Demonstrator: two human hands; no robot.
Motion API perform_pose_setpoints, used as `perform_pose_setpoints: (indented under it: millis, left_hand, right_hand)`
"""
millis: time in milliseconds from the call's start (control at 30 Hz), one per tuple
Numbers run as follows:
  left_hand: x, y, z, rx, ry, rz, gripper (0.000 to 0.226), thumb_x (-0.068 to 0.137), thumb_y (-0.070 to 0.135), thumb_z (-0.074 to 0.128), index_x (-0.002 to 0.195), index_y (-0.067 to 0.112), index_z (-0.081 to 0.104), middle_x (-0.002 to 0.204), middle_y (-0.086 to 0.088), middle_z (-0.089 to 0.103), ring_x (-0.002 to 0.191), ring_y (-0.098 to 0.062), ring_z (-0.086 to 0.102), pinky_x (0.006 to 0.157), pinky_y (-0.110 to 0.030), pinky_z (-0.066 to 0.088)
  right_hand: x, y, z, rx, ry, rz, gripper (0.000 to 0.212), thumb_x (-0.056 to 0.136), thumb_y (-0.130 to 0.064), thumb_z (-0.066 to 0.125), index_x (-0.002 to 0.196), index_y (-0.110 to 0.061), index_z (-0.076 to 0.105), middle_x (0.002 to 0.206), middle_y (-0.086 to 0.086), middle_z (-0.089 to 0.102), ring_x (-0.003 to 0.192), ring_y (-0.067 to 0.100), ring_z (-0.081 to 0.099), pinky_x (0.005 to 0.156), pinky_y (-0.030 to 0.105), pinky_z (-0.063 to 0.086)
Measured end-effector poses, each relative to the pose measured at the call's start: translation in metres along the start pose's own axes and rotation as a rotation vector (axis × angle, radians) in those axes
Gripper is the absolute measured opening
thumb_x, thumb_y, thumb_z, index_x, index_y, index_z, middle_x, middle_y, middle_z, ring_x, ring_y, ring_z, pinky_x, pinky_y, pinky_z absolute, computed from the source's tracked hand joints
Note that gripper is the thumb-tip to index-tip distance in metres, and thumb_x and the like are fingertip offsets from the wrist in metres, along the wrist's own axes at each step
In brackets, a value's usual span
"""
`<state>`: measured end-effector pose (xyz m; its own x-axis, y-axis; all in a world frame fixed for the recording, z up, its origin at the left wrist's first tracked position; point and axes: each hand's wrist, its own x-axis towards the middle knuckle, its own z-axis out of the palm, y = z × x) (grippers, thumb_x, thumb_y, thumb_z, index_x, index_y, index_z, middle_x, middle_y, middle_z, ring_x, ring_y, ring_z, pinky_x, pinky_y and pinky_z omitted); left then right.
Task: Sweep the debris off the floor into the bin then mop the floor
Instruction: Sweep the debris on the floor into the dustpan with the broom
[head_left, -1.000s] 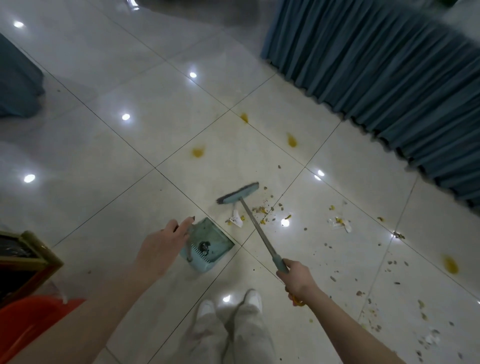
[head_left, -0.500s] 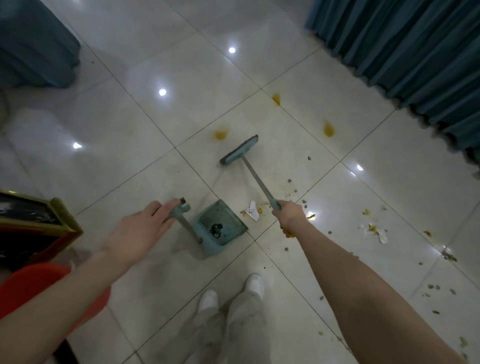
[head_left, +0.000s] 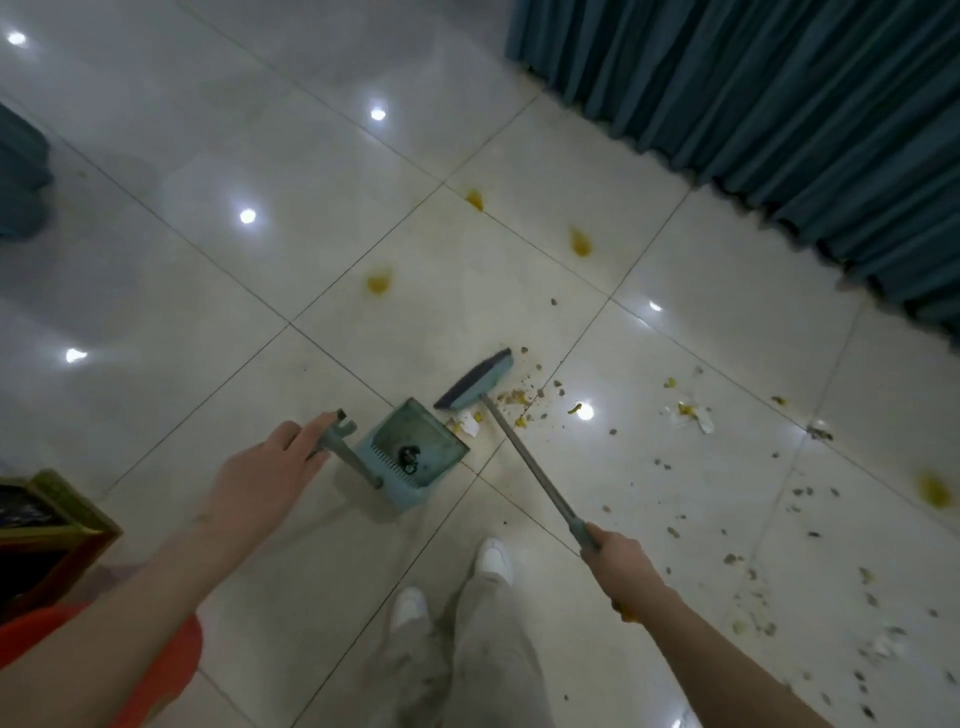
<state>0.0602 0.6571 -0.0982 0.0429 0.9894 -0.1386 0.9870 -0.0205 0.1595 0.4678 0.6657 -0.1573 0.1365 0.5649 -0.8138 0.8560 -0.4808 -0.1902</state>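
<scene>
Broom head (head_left: 474, 385) has drawn back from the 12 o'clock reach to the dustpan (head_left: 420, 453) mouth, gathering crumbs (head_left: 519, 399). Right hand (head_left: 621, 566) clamps the broomstick, left hand (head_left: 267, 475) clasps the dustpan handle. Sweeping remains early.

Seen from above, the person wears loose, pale grey trousers (head_left: 467, 654), apparently smudged with darker marks, over white shoes (head_left: 494, 560). Both forearms are bare to the frame's edge, with no sleeve visible, and the left hand (head_left: 260, 480) and right hand (head_left: 621, 564) are ungloved.
</scene>
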Motion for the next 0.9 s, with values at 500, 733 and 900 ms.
perform_pose_setpoints:
  millis: [500, 733, 900]
  left_hand:
    - [0.041, -0.016, -0.046, 0.204, 0.01, 0.143, 0.049, 0.099, 0.037, 0.019, 0.128, 0.011, 0.048, 0.087, -0.012, 0.061, 0.045, -0.029, 0.052, 0.034, -0.031, 0.039]
    - [0.109, -0.009, -0.05, -0.008, 0.04, 0.077, 0.042, 0.094, 0.037, 0.048, 0.134, 0.027, 0.04, 0.084, -0.007, 0.055, 0.047, -0.033, 0.055, 0.041, -0.041, 0.05]
    - [0.16, -0.009, -0.057, -0.01, 0.052, 0.082, 0.047, 0.096, 0.053, 0.036, 0.134, 0.027, 0.043, 0.089, -0.006, 0.058, 0.058, -0.037, 0.062, 0.049, -0.047, 0.053]
  right_hand:
    - [-0.006, -0.051, -0.037, 0.145, 0.126, -0.104, 0.038, 0.1, -0.031, 0.047, 0.138, -0.027, 0.052, 0.077, 0.008, 0.061, 0.051, 0.022, 0.054, 0.043, 0.029, 0.053]
    - [0.089, -0.124, -0.097, 0.184, 0.146, -0.153, 0.037, 0.101, -0.029, 0.044, 0.136, -0.024, 0.053, 0.076, 0.007, 0.058, 0.053, 0.024, 0.057, 0.037, 0.025, 0.047]
    - [0.145, -0.165, -0.129, 0.184, 0.142, -0.131, 0.038, 0.101, -0.023, 0.04, 0.137, -0.022, 0.053, 0.078, 0.007, 0.059, 0.059, 0.024, 0.059, 0.046, 0.031, 0.054]
